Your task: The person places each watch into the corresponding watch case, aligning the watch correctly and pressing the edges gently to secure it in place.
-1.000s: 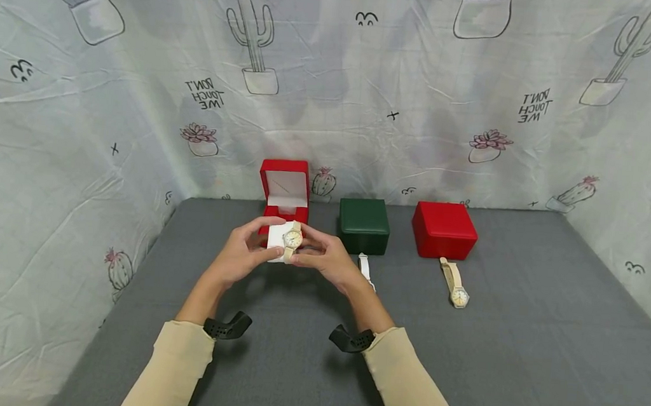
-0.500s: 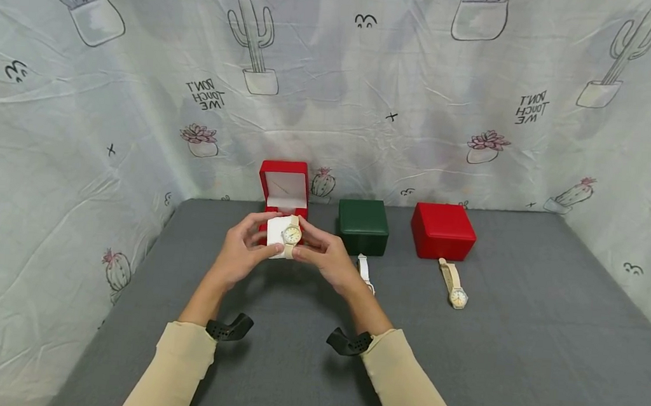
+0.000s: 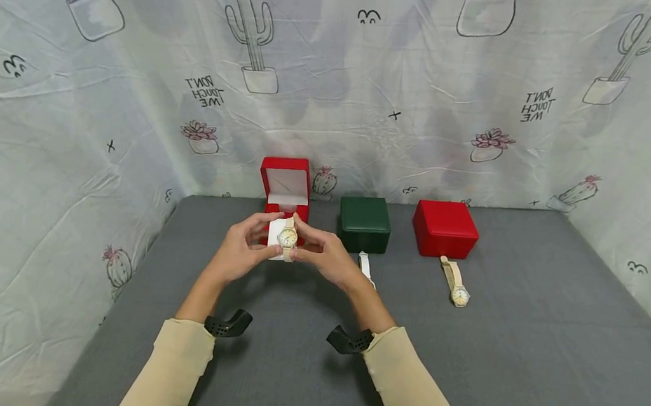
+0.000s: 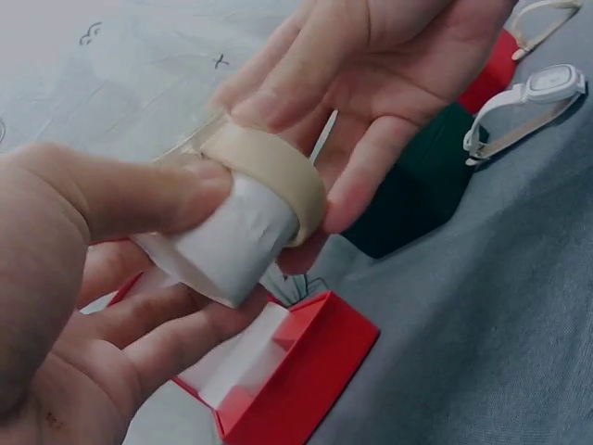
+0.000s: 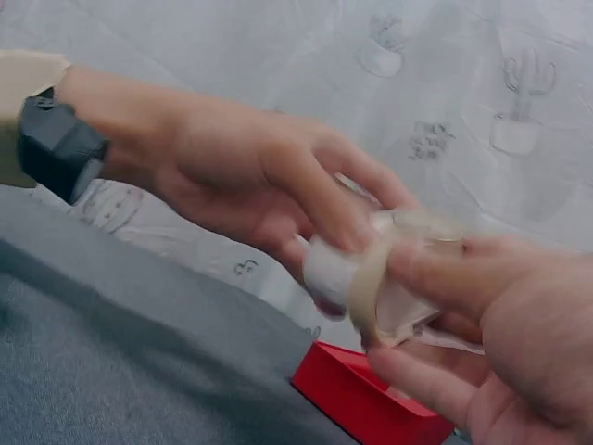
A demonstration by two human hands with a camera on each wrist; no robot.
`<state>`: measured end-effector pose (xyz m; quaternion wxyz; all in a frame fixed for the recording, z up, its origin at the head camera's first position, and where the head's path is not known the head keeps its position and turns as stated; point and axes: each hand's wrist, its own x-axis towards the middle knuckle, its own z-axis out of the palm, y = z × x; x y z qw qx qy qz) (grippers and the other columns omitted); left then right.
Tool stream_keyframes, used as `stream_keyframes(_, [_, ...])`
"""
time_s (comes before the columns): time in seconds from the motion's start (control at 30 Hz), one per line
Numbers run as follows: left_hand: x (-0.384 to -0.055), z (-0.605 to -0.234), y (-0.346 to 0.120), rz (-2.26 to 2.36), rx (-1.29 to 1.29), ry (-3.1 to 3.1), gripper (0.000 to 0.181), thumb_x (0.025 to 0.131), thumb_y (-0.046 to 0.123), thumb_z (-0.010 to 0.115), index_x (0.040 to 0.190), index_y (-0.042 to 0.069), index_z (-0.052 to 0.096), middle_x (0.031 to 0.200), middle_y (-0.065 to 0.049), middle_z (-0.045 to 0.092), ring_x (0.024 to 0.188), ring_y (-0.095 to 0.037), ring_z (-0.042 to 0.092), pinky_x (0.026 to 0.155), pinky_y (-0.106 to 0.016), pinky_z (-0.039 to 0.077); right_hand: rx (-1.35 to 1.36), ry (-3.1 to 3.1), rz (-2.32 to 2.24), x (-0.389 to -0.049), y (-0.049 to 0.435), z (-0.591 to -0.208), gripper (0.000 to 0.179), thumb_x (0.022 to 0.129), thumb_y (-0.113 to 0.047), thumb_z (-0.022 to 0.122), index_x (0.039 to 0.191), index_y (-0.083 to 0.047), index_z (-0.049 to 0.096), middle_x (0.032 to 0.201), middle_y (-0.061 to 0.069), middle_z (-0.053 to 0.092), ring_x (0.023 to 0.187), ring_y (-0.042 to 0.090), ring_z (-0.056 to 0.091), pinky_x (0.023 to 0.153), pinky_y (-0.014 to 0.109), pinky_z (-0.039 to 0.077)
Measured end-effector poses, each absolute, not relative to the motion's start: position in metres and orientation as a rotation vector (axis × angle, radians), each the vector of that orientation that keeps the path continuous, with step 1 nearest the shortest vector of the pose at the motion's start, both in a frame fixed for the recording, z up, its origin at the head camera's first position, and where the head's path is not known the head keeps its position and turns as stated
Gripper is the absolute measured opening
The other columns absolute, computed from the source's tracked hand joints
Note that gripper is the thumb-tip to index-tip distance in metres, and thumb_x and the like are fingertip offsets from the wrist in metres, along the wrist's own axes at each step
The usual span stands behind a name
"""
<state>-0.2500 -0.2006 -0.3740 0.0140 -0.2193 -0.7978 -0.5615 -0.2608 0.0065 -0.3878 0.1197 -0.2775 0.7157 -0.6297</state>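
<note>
Gripping white cushion (image 3: 275, 232), left hand (image 3: 238, 252) is clamping thumb over fingers. Right hand (image 3: 329, 259) is pinching cream watch (image 3: 287, 237) by strap, above grey tabletop (image 3: 278, 365), cloth-like, bearing shadows. Strap is encircling cushion, apparently to stay rounded. White watch (image 3: 364, 266) and second cream watch (image 3: 459, 296) are lying before green box (image 3: 364, 225) and closed red box (image 3: 445, 230), seemingly paired; open red box (image 3: 287, 183) is standing behind hands. Creased cactus-print sheet (image 3: 336, 70) is hanging beyond.

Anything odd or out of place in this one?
Yes, the backdrop: its lettering looks mirrored, reading back to front. Otherwise nothing stands out; the watch and cushion show no visible damage.
</note>
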Motion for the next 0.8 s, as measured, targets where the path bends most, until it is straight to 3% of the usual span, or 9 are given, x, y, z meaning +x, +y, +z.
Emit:
stream_keyframes(0.17, [-0.252, -0.372, -0.197, -1.771, -0.699, -2.488, 0.061, 0.080, 0.003, 0.067, 0.135, 0.007, 0.042, 0.138, -0.017, 0.043, 0.120, -0.037, 0.048, 0.088, -0.046, 0.047, -0.817, 2.105, -1.822, -0.262, 0.009, -0.382, 0.068, 0.085, -0.008, 0.062, 0.143, -0.012, 0.029, 0.144, 0.008, 0.037, 0.122, 0.025, 0.049, 0.090, 0.032, 0.050])
stream_keyframes(0.33, [-0.253, -0.371, -0.199, -1.878, -0.744, -2.478, 0.065, 0.084, 0.003, 0.063, 0.141, 0.009, 0.033, 0.145, -0.013, 0.034, 0.127, -0.035, 0.041, 0.090, -0.038, 0.049, -0.735, 1.974, -1.921, -0.264, 0.012, -0.379, 0.065, 0.086, -0.005, 0.060, 0.144, -0.012, 0.029, 0.141, 0.014, 0.040, 0.120, 0.030, 0.051, 0.089, 0.035, 0.050])
stream_keyframes(0.57, [-0.262, -0.384, -0.209, -2.006, -0.728, -2.463, 0.071, 0.082, 0.006, 0.066, 0.143, 0.015, 0.030, 0.145, -0.004, 0.029, 0.129, -0.031, 0.040, 0.084, -0.030, 0.052, -0.779, 2.103, -1.898, -0.265, 0.015, -0.377, 0.064, 0.084, -0.008, 0.063, 0.141, -0.015, 0.035, 0.145, 0.005, 0.037, 0.118, 0.029, 0.052, 0.090, 0.036, 0.050])
stream_keyframes(0.8, [-0.263, -0.389, -0.209, -1.984, -0.670, -2.454, 0.067, 0.080, 0.012, 0.069, 0.139, 0.021, 0.037, 0.135, -0.003, 0.037, 0.127, -0.025, 0.043, 0.085, -0.030, 0.052, -0.817, 2.041, -1.952, -0.274, 0.017, -0.391, 0.064, 0.083, -0.008, 0.065, 0.139, -0.024, 0.039, 0.144, -0.005, 0.039, 0.115, 0.024, 0.056, 0.089, 0.036, 0.050])
